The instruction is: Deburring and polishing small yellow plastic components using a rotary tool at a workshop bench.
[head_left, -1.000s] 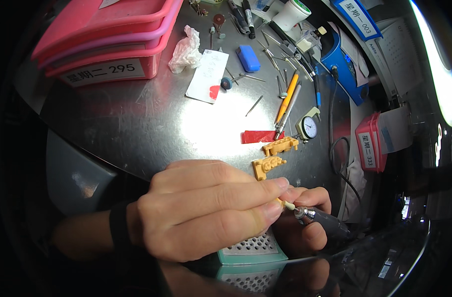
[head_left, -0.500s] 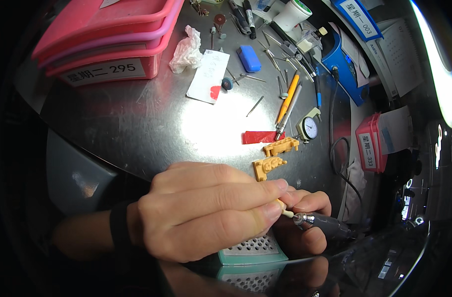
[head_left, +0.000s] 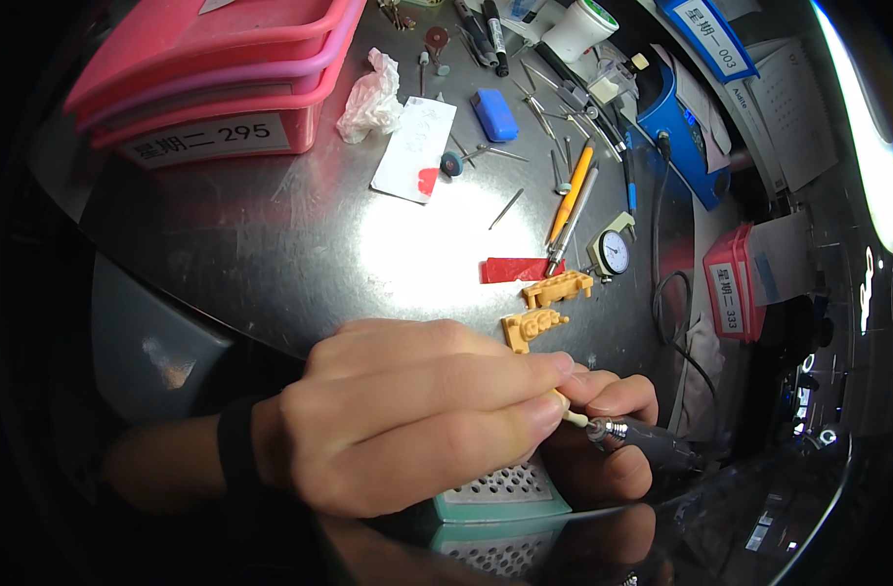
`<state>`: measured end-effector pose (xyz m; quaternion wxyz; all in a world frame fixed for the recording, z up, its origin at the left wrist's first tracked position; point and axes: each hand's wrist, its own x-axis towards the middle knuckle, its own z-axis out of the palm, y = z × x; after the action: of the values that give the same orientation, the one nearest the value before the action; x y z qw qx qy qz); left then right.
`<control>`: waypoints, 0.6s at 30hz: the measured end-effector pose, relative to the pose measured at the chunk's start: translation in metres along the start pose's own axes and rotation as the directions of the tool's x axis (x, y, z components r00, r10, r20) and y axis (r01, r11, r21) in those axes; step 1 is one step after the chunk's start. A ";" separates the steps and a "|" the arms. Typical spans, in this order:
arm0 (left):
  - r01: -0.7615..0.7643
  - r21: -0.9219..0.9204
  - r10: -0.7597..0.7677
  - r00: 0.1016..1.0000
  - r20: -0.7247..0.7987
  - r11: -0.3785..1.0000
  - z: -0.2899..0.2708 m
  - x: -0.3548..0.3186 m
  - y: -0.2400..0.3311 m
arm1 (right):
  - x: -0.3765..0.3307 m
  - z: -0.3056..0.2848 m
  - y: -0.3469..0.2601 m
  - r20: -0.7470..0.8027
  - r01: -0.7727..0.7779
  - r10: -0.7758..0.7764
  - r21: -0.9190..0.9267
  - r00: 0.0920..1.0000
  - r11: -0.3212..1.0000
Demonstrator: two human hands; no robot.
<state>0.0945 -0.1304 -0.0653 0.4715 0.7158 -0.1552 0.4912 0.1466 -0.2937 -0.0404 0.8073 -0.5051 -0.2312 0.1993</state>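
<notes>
Near the front right, your left hand pinches a small yellow piece while your right hand grips a dark handpiece; best brace both and press lightly.

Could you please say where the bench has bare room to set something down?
Bare patches lie between the pink bins, card and left hand, and between the card and red strip. It is crowded from the black pens down to the dial gauge.

Black band around left wrist
</notes>
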 end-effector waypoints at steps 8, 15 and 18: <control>0.119 -0.101 -0.121 0.993 -0.013 0.988 0.008 0.005 -0.001 | 0.018 -0.033 0.020 0.339 0.058 -0.150 0.266 0.929 0.962; 0.168 -0.015 -0.164 0.975 0.153 0.986 -0.003 0.012 0.004 | 0.013 -0.044 0.012 0.325 -0.133 0.080 0.145 0.942 0.980; 0.227 -0.027 -0.221 0.966 0.132 0.974 -0.004 0.010 0.005 | 0.015 -0.040 0.014 0.307 -0.050 0.008 0.130 0.952 0.990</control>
<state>0.0933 -0.1270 -0.0538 0.5278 0.7489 -0.1136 0.3843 0.1806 -0.3089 -0.0664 0.7913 -0.4152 -0.3318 0.3023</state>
